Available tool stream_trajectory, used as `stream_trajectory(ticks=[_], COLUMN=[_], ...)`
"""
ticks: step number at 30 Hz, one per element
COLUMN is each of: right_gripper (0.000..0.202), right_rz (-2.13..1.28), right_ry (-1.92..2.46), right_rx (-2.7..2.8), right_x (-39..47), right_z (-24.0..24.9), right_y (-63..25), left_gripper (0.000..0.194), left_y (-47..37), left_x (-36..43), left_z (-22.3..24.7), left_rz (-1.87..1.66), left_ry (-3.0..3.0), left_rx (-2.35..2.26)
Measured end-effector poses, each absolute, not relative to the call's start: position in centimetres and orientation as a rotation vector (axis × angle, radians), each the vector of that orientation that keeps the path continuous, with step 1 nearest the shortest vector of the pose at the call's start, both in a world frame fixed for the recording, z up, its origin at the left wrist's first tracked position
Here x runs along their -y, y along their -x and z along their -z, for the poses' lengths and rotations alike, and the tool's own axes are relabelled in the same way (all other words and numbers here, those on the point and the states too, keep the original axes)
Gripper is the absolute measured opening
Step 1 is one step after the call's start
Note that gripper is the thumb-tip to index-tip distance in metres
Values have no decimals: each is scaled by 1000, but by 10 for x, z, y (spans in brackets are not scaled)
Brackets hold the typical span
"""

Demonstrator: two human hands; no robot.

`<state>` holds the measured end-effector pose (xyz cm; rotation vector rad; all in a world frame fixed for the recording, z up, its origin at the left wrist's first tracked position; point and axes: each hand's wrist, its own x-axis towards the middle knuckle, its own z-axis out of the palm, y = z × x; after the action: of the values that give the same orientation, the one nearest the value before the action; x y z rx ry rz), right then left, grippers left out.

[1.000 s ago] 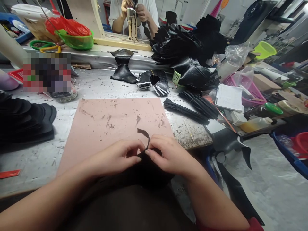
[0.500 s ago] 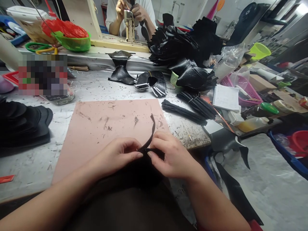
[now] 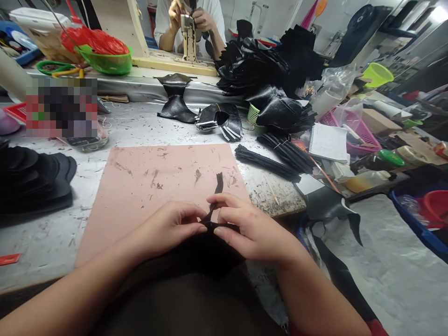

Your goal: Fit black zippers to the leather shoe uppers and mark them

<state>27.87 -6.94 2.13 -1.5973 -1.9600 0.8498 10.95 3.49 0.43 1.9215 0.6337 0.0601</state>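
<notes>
At the front edge of the pink mat (image 3: 140, 186), my left hand (image 3: 175, 224) pinches the upper edge of a black piece of material (image 3: 206, 252) between thumb and fingers. My right hand (image 3: 245, 226) grips the same edge just to the right, thumb in front. A narrow black strip (image 3: 219, 183) runs up from between the fingertips, its free end pointing away over the mat. The right index finger touches the strip. Against the dark apron, the lower part of the black piece is hard to make out.
Stacked black pieces (image 3: 35, 179) lie at left. Bundled black strips (image 3: 268, 163) and a notebook (image 3: 328, 142) lie right of the mat. Black leather parts (image 3: 177, 107) sit behind it. Across the bench, a person's hands (image 3: 203, 19) work at a sewing machine (image 3: 189, 39).
My right index finger has extended forward onto the strip. The strip's free end has shifted slightly nearer and stands straighter. My left hand has barely moved.
</notes>
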Motion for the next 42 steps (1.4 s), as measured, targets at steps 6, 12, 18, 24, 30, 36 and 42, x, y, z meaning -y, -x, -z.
stream_trajectory(ticks=[6, 12, 18, 24, 30, 36, 42], right_gripper=[9, 12, 15, 16, 16, 14, 12], right_rz=[-865, -814, -789, -773, -725, -689, -679], right_ry=[1599, 1597, 1606, 1616, 1625, 1697, 1680], right_rx=[1915, 1907, 1909, 1861, 1846, 1836, 1847], right_x=[68, 66, 64, 63, 62, 61, 63], right_z=[-20, -18, -18, -15, -13, -14, -14], right_y=[-281, -279, -277, -273, -269, -269, -271], left_gripper=[20, 19, 22, 25, 20, 15, 23], left_y=[-106, -107, -106, -107, -111, -113, -114], left_x=[-39, -38, -37, -39, -36, -30, -30], left_z=[-6, -10, -6, -6, -10, -7, -6], left_rz=[-14, 5, 4, 74, 105, 10, -45], left_ry=[-1887, -1832, -1760, -1750, -1957, -2008, -1982], left_rx=[-547, -542, -566, -599, -591, -633, -648])
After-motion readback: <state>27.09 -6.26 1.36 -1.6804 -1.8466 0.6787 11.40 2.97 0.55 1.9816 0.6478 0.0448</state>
